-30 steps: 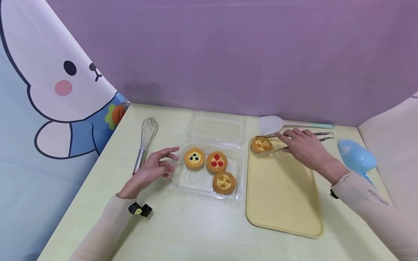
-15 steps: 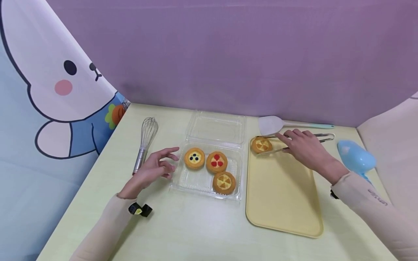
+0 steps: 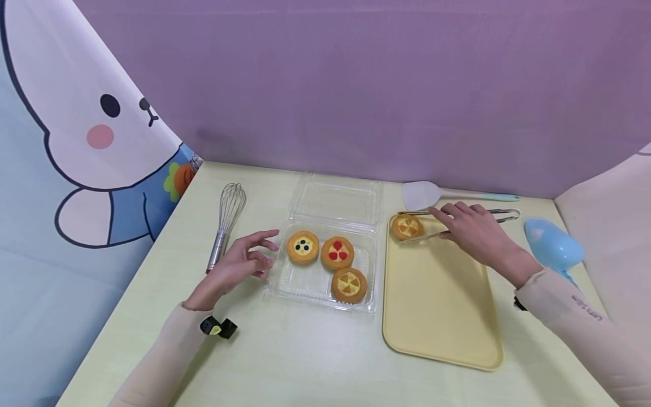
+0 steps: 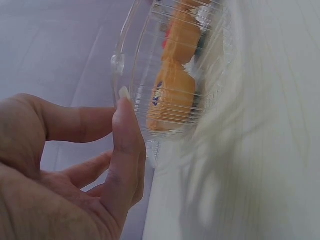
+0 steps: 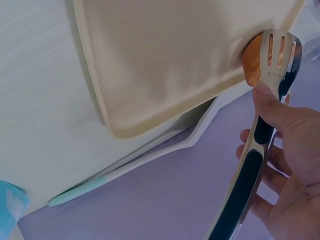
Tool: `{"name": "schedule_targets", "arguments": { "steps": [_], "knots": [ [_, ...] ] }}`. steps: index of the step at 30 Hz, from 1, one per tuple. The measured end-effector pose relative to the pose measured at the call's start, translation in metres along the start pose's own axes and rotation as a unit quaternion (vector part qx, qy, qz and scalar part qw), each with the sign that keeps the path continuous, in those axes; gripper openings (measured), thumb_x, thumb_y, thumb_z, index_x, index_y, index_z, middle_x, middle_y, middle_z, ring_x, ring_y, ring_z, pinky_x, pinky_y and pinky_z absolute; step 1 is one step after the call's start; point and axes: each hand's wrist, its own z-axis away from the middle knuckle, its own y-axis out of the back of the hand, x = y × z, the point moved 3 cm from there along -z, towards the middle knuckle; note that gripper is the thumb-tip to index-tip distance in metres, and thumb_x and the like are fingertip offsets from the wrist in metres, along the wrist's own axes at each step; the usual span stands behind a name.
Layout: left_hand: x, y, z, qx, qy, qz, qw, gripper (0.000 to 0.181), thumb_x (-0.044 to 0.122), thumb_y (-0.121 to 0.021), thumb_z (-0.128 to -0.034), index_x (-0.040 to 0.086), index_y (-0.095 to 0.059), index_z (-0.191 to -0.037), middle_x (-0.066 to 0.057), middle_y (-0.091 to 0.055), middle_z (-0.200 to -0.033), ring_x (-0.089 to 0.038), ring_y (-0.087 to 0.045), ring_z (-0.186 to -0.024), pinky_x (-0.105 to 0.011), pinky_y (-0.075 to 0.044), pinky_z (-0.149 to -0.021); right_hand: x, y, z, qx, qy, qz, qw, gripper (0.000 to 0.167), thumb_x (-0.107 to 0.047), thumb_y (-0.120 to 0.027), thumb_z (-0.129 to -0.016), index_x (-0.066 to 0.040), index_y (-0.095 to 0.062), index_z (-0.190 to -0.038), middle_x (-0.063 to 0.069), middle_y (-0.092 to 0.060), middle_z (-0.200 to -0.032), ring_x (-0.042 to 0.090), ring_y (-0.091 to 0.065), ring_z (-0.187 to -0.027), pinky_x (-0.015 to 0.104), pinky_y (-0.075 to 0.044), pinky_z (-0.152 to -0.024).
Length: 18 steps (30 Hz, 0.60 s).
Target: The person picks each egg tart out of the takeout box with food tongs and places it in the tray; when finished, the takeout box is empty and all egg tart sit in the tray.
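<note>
Right wrist: tongs [image 5: 254,159] around tart [image 5: 252,59]

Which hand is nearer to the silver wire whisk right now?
Left. The left hand is just right of the silver wire whisk; the right hand is farther off, past the clear plastic container, holding metal tongs over the yellow rectangular tray.

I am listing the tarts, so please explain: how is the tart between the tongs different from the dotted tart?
The first tart has yellow and brown wedges on top; the dotted tart has dark dots on pale yellow.
The first tart is between the tongs, at a corner of the tray; the dotted tart sits in the clear box.
Both are round, with golden-brown crusts.
</note>
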Motion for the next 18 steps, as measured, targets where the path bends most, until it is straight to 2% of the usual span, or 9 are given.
{"name": "schedule_targets", "arguments": {
  "steps": [12, 18],
  "knots": [
    [-0.002, -0.001, 0.0, -0.001, 0.004, 0.005, 1.0, 0.08, -0.014, -0.057, -0.0865, 0.005, -0.036, -0.161, -0.029, -0.051, -0.137, -0.021, -0.067, -0.087, -0.029, -0.063, -0.069, 0.001, 0.007, 0.005, 0.002, -0.012, -0.008, 0.9999, 0.07, -0.025, -0.082, -0.086, -0.009, -0.056, -0.148, 0.014, -0.068, -0.124, 0.035, -0.064, -0.117, 0.055, -0.054, -0.091],
    [-0.002, 0.0, -0.001, -0.003, 0.0, 0.001, 1.0, 0.079, -0.013, -0.057, -0.0877, 0.005, -0.036, -0.161, -0.028, -0.052, -0.136, -0.02, -0.067, -0.085, -0.03, -0.064, -0.069, -0.007, 0.016, 0.009, 0.01, -0.004, -0.003, 0.9999, 0.07, -0.024, -0.083, -0.086, -0.009, -0.055, -0.149, 0.013, -0.068, -0.122, 0.034, -0.065, -0.114, 0.054, -0.056, -0.089]
  ]
}}
